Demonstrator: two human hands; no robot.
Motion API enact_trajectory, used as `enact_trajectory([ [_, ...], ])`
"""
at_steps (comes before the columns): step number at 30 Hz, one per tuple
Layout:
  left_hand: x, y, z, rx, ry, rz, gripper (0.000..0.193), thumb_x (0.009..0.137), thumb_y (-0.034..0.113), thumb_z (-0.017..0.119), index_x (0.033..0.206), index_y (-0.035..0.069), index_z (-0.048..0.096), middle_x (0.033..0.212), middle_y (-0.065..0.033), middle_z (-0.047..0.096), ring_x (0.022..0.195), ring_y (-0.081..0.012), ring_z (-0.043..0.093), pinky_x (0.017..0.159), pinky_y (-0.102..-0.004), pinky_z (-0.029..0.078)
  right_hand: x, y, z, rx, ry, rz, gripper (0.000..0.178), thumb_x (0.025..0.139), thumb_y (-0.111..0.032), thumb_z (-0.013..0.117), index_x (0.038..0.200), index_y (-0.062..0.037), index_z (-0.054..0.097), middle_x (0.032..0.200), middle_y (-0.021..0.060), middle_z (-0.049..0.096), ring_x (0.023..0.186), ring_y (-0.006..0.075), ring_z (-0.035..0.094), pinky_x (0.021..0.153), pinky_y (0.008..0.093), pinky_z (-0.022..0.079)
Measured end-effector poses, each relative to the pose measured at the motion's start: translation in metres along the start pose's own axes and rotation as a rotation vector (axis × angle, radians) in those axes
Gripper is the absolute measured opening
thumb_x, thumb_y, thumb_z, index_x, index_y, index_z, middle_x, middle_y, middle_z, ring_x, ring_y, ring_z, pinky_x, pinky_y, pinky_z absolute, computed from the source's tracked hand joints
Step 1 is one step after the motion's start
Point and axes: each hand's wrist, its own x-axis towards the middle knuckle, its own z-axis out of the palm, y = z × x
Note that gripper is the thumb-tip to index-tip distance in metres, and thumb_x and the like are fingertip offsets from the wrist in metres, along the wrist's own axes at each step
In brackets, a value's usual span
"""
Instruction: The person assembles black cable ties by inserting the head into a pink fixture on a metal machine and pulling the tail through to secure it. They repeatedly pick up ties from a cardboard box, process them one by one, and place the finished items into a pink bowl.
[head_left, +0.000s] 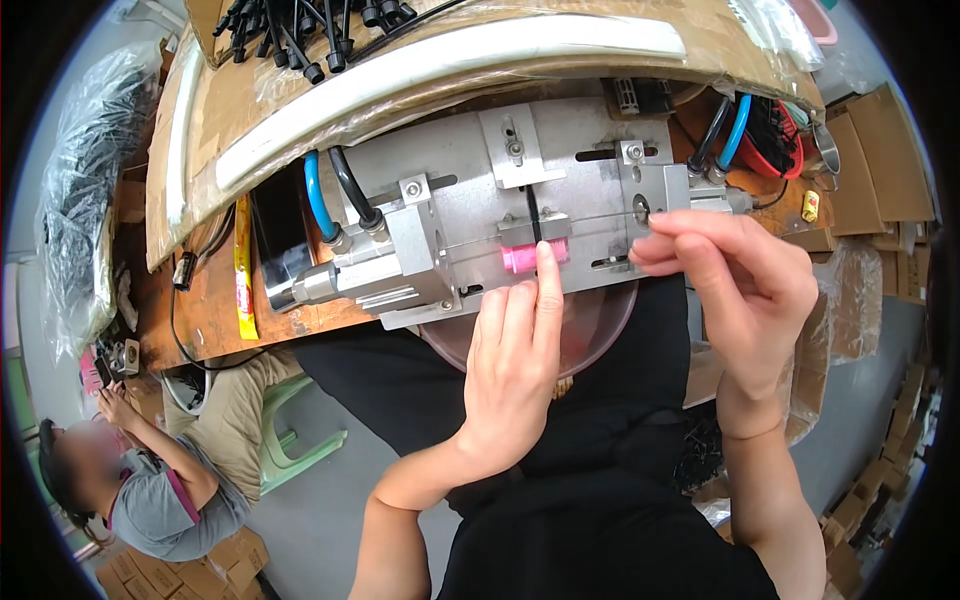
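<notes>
A metal fixture plate (pixel 575 185) lies before me, with an air cylinder at each side. At its middle a thin black strip (pixel 533 210) runs toward me, down to a pink block (pixel 519 259). My left hand (pixel 510 370) has its index finger stretched out, the tip on the pink block at the strip's near end; its other fingers lie bent alongside. My right hand (pixel 745 290) is raised by the right metal block (pixel 662 190), thumb and fingers pinched together near a dark round hole. Whatever they hold is too small to make out.
Blue and black air hoses (pixel 322 195) rise from the cylinders. Behind the fixture a cardboard sheet (pixel 420 125) bears black parts. A phone (pixel 280 245) and a yellow packet (pixel 244 270) lie left. A bowl (pixel 600 325) is below the plate. Another person (pixel 165 480) sits at the left.
</notes>
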Motion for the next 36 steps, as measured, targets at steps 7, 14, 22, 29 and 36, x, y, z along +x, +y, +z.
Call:
enact_trajectory([
  [7, 0.005, 0.001, -0.006, 0.033, -0.033, 0.011, 0.069, 0.070, -0.006, 0.059, 0.137, -0.010, 0.041, 0.090, -0.0105, 0.049, 0.083, -0.0239, 0.051, 0.080, -0.0330, 0.047, -0.011, 0.000, -0.005, -0.033, 0.013, -0.011, 0.011, 0.082, 0.005, 0.068, 0.093, 0.0033, 0.071, 0.079, 0.0117, 0.072, 0.068, 0.0168, 0.070, 0.059, 0.0239, 0.053],
  [14, 0.008, -0.002, -0.024, -0.065, -0.126, -0.016, 0.072, 0.073, -0.005, 0.060, 0.141, -0.005, 0.039, 0.095, -0.0114, 0.051, 0.089, -0.0260, 0.052, 0.083, -0.0343, 0.047, 0.008, 0.001, -0.004, -0.136, -0.011, -0.089, 0.013, 0.078, 0.006, 0.070, 0.090, 0.0019, 0.070, 0.078, 0.0112, 0.071, 0.066, 0.0194, 0.067, 0.060, 0.0273, 0.052],
  [22, 0.154, -0.077, -0.095, 0.142, 0.376, 0.183, 0.027, 0.077, -0.003, 0.064, 0.104, -0.001, 0.062, 0.095, -0.0157, 0.057, 0.098, -0.0303, 0.055, 0.083, -0.0409, 0.046, 0.161, 0.023, 0.027, -0.809, 0.008, -0.486, 0.011, 0.079, -0.009, 0.068, 0.081, 0.0006, 0.064, 0.082, 0.0143, 0.064, 0.085, 0.0323, 0.064, 0.071, 0.0409, 0.051],
  [29, 0.206, -0.117, -0.129, -0.098, 0.005, 0.218, 0.016, 0.079, 0.005, 0.073, 0.095, 0.005, 0.072, 0.079, -0.0029, 0.064, 0.075, -0.0095, 0.060, 0.066, -0.0247, 0.047, 0.191, 0.026, 0.020, -1.079, -0.150, -0.369, 0.009, 0.077, -0.007, 0.067, 0.083, -0.0003, 0.063, 0.091, 0.0168, 0.065, 0.088, 0.0327, 0.062, 0.076, 0.0424, 0.050],
  [36, 0.245, -0.129, -0.185, -0.948, -0.221, -0.238, 0.016, 0.093, 0.014, 0.065, 0.107, 0.006, 0.064, 0.089, 0.0008, 0.065, 0.073, -0.0039, 0.058, 0.064, -0.0166, 0.048, 0.204, 0.011, -0.009, -0.971, 0.184, -0.739, 0.012, 0.074, 0.005, 0.052, 0.086, 0.0031, 0.057, 0.088, 0.0192, 0.054, 0.090, 0.0380, 0.054, 0.077, 0.0426, 0.046],
])
